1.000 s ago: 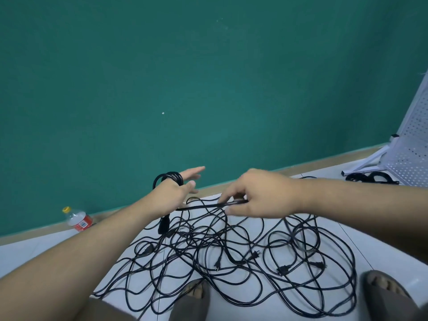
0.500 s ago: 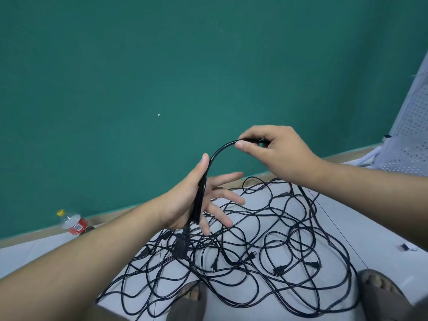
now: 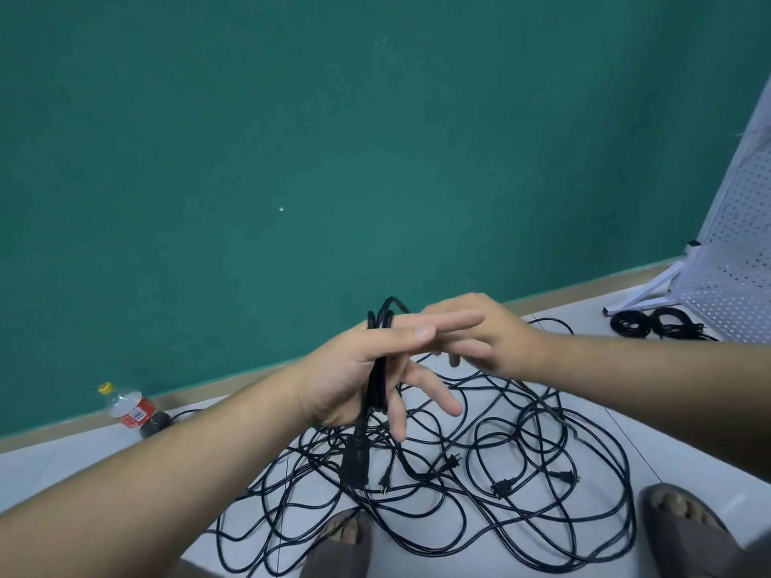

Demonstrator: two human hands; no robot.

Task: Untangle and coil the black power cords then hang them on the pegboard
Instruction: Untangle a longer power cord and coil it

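Left hand (image 3: 350, 369), looped with cord (image 3: 390, 312), partly hides right hand's (image 3: 500, 331) fingers.

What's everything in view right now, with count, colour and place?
green wall: one, green, ahead
white tiled floor: one, white, below
white perforated pegboard: one, white, far right
coiled black cords: two, black, floor beside pegboard
tangled black power cords: several, black, heaped mid-floor
black cord being coiled: one, black, looped over left hand, plug dangling
clear plastic bottle: one, red label, yellow cap, left by wall
dark round object: one, beside bottle, unclear
sandalled feet: two, grey-brown, bottom edge
left hand: one, fingers spread
right hand: one, behind left fingers, grip hidden
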